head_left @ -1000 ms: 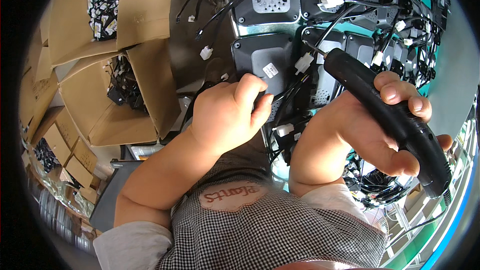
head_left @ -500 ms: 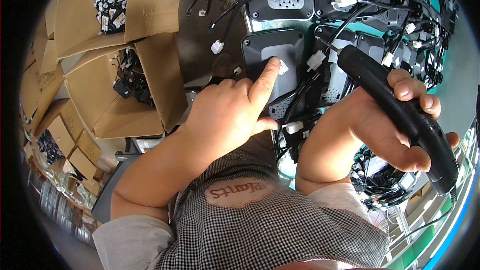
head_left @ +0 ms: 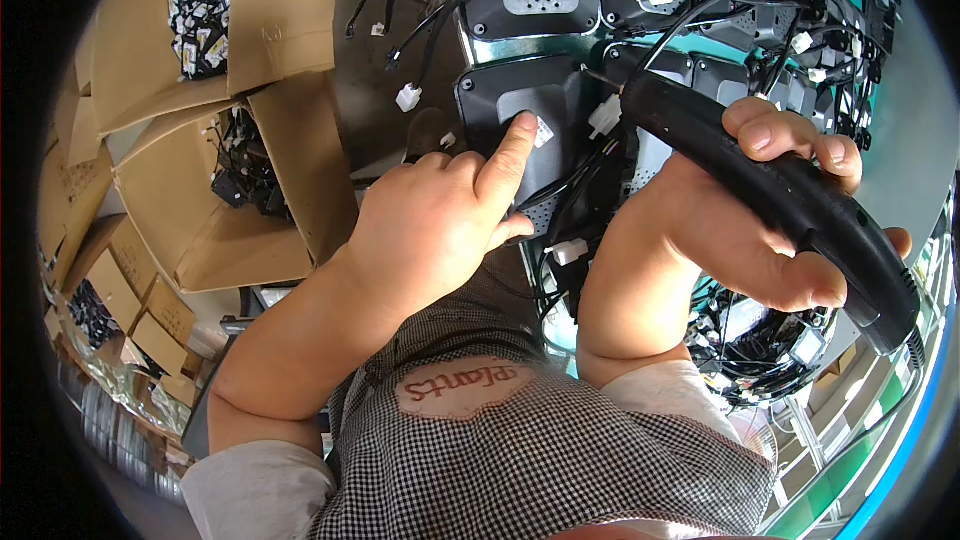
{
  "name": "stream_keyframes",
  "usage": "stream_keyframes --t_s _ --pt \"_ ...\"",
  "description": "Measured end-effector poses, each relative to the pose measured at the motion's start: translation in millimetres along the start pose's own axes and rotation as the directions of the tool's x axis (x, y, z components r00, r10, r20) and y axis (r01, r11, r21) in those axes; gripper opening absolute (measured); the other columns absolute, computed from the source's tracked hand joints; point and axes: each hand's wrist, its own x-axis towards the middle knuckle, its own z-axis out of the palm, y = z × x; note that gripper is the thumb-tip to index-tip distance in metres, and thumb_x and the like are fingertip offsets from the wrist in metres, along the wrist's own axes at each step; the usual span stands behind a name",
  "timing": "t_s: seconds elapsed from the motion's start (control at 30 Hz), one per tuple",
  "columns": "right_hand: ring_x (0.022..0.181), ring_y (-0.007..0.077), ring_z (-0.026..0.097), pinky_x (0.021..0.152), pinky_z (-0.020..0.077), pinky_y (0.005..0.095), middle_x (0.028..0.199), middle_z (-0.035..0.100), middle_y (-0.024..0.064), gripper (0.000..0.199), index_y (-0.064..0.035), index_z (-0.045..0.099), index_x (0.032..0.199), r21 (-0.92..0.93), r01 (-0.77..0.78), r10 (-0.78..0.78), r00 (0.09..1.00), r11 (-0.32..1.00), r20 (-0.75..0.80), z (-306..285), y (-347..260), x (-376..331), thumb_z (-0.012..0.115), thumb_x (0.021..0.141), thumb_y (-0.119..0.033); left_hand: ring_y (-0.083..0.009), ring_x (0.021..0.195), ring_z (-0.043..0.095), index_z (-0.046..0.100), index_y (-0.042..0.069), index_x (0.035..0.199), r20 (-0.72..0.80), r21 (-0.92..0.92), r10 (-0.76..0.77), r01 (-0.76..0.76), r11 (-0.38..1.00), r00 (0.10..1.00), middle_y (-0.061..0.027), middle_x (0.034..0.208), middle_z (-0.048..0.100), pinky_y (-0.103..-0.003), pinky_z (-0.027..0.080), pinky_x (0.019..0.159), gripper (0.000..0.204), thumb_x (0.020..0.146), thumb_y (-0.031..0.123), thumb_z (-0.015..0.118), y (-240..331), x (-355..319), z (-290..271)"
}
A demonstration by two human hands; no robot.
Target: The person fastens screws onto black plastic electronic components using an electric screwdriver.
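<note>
black plastic housing (head_left: 545, 125) lies on the desk with its wires loose; the left hand (head_left: 440, 230) presses a forefinger on it beside a white connector (head_left: 604, 116). the right hand (head_left: 745, 230), grip clamped round a black power screwdriver (head_left: 780, 200), aims its tip there; fastening looks unfinished.

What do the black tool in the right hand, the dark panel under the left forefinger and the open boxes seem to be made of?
Black tool: probably hard plastic, with a dull sheen and ribbed vents near its end.
Dark panel: likely moulded plastic, matte, with a smooth raised centre and rounded corners.
Open boxes: corrugated cardboard, plain brown, matte, with folded flaps.
</note>
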Motion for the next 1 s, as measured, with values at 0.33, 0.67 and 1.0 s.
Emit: stream_keyframes --t_s 0.33,0.67,1.0 --pt "0.068 0.0254 0.063 0.052 0.0517 0.0339 0.104 0.059 0.0123 0.047 -0.0385 0.042 0.120 -0.024 0.065 -0.066 0.997 0.998 -0.036 5 -1 3 0.046 0.079 -0.061 -0.0188 0.057 0.051 0.042 0.010 0.129 0.009 -0.013 -0.003 0.003 1.000 1.000 -0.0031 0.063 0.049 -0.029 0.045 0.052 0.079 0.061 0.038 0.071 -2 0 0" --pt "0.060 0.0207 0.058 0.053 0.0482 0.0321 0.086 0.055 0.0083 0.035 -0.0258 0.057 0.093 -0.173 0.007 -0.072 0.925 0.985 -0.373 3 -19 14 0.055 0.074 -0.056 -0.0204 0.059 0.053 0.041 0.008 0.129 0.042 -0.090 -0.010 0.013 0.996 0.999 -0.0068 0.068 0.053 -0.029 0.046 0.055 0.079 0.062 0.037 0.071 6 1 -9" --pt "0.065 0.0156 0.051 0.059 0.0432 0.0288 0.096 0.051 0.0098 0.049 -0.0075 0.055 0.107 0.329 -0.013 0.123 0.941 0.944 -0.315 10 -54 24 0.059 0.076 -0.046 -0.0013 0.057 0.040 0.056 0.000 0.106 0.124 -0.992 -0.271 0.117 -0.043 0.955 -0.0040 0.086 0.059 -0.014 0.029 0.048 0.025 0.090 0.018 0.051 11 26 -23"
